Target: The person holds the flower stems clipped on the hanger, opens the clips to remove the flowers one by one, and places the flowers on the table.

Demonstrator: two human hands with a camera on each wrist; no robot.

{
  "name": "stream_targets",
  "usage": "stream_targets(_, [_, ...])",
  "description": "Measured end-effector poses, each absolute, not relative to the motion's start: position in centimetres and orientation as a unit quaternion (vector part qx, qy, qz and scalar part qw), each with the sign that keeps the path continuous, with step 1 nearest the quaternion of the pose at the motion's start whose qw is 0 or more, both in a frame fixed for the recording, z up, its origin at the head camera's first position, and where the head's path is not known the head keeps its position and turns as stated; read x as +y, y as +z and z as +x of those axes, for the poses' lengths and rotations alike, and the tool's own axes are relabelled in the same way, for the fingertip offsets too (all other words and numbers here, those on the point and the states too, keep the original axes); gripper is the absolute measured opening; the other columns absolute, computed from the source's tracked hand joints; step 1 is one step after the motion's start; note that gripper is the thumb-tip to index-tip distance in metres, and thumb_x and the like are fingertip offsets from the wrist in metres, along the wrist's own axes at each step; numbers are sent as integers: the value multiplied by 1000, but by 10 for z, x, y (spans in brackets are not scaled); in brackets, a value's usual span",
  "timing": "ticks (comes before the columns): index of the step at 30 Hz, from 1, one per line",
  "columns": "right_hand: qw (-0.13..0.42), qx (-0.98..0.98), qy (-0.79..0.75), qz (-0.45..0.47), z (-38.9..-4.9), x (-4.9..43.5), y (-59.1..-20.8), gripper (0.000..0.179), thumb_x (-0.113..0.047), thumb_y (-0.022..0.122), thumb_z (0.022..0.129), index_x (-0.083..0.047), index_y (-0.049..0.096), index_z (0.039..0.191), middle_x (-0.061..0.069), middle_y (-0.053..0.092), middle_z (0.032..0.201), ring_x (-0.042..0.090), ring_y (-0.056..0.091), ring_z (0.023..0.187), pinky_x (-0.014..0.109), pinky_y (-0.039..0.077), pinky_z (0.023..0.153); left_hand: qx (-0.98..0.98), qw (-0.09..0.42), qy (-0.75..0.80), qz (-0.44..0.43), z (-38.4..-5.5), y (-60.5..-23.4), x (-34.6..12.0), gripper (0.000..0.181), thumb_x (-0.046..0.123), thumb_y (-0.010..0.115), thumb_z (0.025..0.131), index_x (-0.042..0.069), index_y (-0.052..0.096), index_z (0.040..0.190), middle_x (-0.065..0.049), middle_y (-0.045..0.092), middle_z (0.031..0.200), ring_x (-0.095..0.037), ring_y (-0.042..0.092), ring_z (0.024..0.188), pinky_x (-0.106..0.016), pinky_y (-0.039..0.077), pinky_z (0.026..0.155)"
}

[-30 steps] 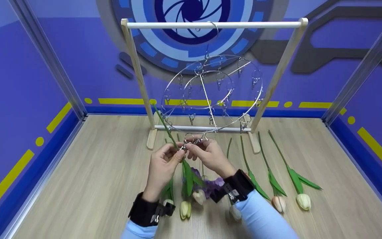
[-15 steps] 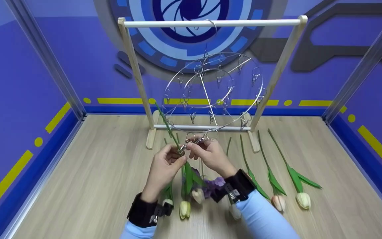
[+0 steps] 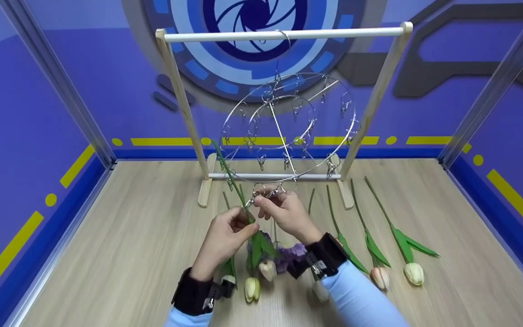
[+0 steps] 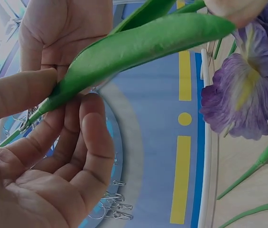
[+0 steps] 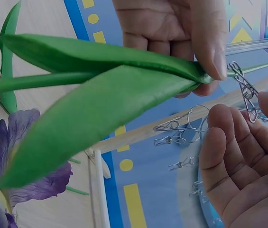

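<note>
In the head view, my left hand (image 3: 223,236) pinches a tulip's green stem (image 3: 227,169) just at the base of its leaves, between thumb and fingers. The bloom hangs down and the bare stem end points up. My right hand (image 3: 293,218) holds a small metal clip (image 5: 248,90) by its handles; in the right wrist view its jaws sit on the stem, slightly beyond my left thumb. The clip belongs to a round wire drying hanger (image 3: 281,136). Large leaves (image 4: 138,52) cross the left wrist view. Behind them hangs a purple iris (image 4: 243,95).
A wooden stand (image 3: 182,100) with a white top bar carries the hanger, whose several other clips dangle. On the table lie more tulips: a yellowish one (image 3: 252,289), a peach one (image 3: 380,278) and a cream one (image 3: 414,274). Blue walls enclose the table.
My left hand has slid a little down the stem, away from the clip, and now pinches by the leaf base. My right hand has stayed at the clip. The head view has shifted slightly.
</note>
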State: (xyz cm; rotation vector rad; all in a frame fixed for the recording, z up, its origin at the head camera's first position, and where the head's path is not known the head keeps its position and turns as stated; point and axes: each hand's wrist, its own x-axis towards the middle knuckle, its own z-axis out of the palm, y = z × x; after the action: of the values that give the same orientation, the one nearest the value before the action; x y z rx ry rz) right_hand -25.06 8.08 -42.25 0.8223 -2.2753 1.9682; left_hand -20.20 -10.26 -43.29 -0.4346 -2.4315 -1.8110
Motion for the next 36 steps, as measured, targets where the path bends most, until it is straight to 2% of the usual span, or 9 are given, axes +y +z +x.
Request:
stream_targets(7, [8, -725, 639, 255, -251, 81, -425, 23, -7, 60, 103, 11, 67, 115, 11, 71, 91, 8, 62, 70, 23, 52, 66, -797, 40, -586, -141, -202, -437, -105, 14, 9, 78, 90, 1, 67, 91, -6, 67, 84, -15, 61, 74, -25, 51, 70])
stream_targets(15, [4, -724, 643, 250, -252, 84, -428, 23, -7, 60, 103, 11, 66, 117, 23, 70, 95, 8, 63, 71, 23, 53, 67, -799, 45, -583, -141, -200, -436, -104, 13, 9, 78, 90, 0, 68, 93, -9, 68, 85, -16, 62, 75, -25, 51, 70])
stream_targets(21, [5, -728, 642, 240, -252, 87, -429, 25, -7, 60, 103, 12, 66, 117, 18, 70, 94, 8, 63, 70, 23, 53, 66, -802, 47, -579, -138, -201, -436, -105, 12, 9, 77, 90, 0, 69, 94, -7, 68, 85, -15, 61, 75, -25, 51, 70])
stream_targets(29, [5, -731, 640, 237, -254, 89, -428, 25, -7, 62, 102, 11, 66, 118, 18, 71, 95, 7, 64, 70, 22, 53, 66, -804, 56, -577, -136, -202, -436, -107, 11, 10, 76, 92, 1, 70, 96, -8, 70, 88, -15, 62, 76, -24, 50, 70])
stream_targets(36, [6, -732, 638, 238, -257, 91, -430, 23, -6, 62, 102, 11, 66, 117, 13, 71, 93, 7, 64, 69, 23, 54, 66, -798, 55, -584, -136, -202, -435, -107, 12, 9, 75, 93, -1, 69, 98, -10, 69, 88, -15, 61, 74, -23, 51, 67])
